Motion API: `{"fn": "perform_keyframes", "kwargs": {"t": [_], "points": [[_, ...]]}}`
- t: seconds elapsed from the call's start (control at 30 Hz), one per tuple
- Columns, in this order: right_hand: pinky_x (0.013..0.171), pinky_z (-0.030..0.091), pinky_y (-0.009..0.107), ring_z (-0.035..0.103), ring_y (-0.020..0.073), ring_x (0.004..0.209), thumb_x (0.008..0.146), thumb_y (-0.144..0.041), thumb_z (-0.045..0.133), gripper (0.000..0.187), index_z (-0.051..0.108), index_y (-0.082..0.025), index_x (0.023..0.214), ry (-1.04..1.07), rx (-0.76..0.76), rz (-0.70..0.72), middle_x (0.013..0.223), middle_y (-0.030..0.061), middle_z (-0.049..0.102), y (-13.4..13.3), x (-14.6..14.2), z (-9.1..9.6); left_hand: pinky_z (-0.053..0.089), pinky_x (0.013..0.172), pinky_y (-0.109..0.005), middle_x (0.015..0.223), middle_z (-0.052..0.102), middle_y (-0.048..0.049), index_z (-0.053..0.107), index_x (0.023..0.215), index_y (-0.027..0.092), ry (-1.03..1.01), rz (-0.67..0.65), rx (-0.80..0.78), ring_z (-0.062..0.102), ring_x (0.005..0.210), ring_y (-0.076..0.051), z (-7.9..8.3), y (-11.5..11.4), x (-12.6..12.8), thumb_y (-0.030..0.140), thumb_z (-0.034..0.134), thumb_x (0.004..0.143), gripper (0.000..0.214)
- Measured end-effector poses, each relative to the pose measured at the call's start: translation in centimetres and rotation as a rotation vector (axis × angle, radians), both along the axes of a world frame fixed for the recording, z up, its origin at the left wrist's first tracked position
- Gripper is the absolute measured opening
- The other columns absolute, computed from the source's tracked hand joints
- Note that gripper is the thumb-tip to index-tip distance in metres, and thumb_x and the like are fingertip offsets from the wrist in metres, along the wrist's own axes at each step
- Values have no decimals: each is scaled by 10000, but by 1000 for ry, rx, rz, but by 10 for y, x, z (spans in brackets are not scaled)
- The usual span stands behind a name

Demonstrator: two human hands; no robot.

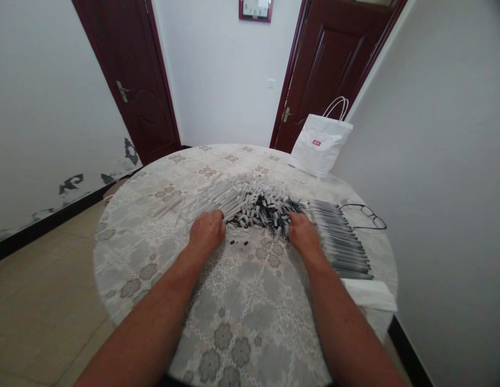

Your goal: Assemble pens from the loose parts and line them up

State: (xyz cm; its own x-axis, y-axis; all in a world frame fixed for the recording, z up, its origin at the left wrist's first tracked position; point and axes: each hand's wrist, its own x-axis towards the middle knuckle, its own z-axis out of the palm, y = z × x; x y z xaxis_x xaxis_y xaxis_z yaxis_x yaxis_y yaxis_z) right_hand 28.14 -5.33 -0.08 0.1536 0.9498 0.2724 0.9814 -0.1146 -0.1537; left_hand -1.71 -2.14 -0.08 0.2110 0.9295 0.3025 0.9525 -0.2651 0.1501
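A loose heap of small black and white pen parts [270, 207] lies in the middle of the table, with long clear pen barrels [221, 194] spread along its left side. My left hand [208, 231] is closed at the heap's near left edge, by the barrel ends; its fingertips are hidden. At the right edge of the heap is my right hand [303, 231], its fingers drawn together among the dark parts. What either hand holds, if anything, is too small or hidden to tell. A few tiny black pieces [238, 242] lie on the cloth between the hands.
A neat row of grey-looking pens [341, 236] lies right of my right hand, by eyeglasses [371, 215] and a folded white item [369, 294]. A white paper bag [322, 144] stands at the back right. A patterned cloth [229, 301] covers the round table.
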Motion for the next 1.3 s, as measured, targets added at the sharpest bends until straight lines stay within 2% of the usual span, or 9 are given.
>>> {"fn": "perform_keyframes", "kwargs": {"t": [0.17,0.27,0.47,0.57,0.7,0.9,1.0,1.07,1.3], "points": [[889,439,263,620,192,1042,920,-80,438,488,613,-264,1337,-38,-92,59,1151,102,627,2,-4,-8,447,934,-348,1031,709,-108,663,1041,194,-289,-119,115,627,1007,-252,2,-1,4,287,479,927,236],[914,441,254,614,189,1067,901,-77,446,463,643,-222,1294,11,-57,70,1183,100,634,5,-2,-14,475,862,-306,948,725,-67,685,1007,197,-508,-119,78,653,870,-204,6,-2,7,322,527,906,226],[1026,421,301,581,197,1141,893,-93,378,452,646,-130,1256,207,260,118,1204,119,658,12,1,-18,476,629,-262,672,661,-2,724,995,183,-987,-56,-128,611,634,-163,18,-3,10,466,650,816,343],[1040,420,319,588,196,1126,936,-155,348,414,657,-120,1209,321,408,150,1167,126,674,12,-2,-15,496,600,-253,664,637,5,717,1007,173,-1247,-46,-230,596,601,-140,18,-2,11,474,689,783,375],[1029,428,356,585,209,1133,979,-289,377,366,642,-151,1190,437,522,121,1190,129,665,6,-9,-6,550,620,-271,810,649,-15,651,998,167,-1558,-121,-362,647,735,-154,15,-1,14,443,728,763,370],[821,522,320,644,186,885,923,-382,530,325,607,-167,1154,843,572,157,1025,89,690,-1,-30,1,591,685,-305,978,690,-68,584,1030,167,-1664,-223,-486,693,883,-181,13,-4,18,401,710,809,346],[608,515,254,647,152,736,879,-370,607,580,406,-186,1391,1187,537,211,986,53,694,-1,-43,3,592,671,-289,960,697,-71,594,1024,159,-1699,-228,-512,699,861,-177,11,-4,20,367,733,798,338],[521,480,217,641,139,687,847,-371,659,696,340,-211,1445,1370,507,234,956,30,698,-1,-49,4,594,665,-283,945,701,-72,611,1024,152,-1722,-226,-524,700,846,-175,10,-3,20,351,751,787,340],[488,495,179,693,145,715,701,-366,806,576,523,-230,1184,1790,511,196,892,8,729,6,-46,0,603,659,-287,896,721,-82,663,998,138,-1758,-201,-509,709,810,-185,5,0,19,334,783,768,325]]}}
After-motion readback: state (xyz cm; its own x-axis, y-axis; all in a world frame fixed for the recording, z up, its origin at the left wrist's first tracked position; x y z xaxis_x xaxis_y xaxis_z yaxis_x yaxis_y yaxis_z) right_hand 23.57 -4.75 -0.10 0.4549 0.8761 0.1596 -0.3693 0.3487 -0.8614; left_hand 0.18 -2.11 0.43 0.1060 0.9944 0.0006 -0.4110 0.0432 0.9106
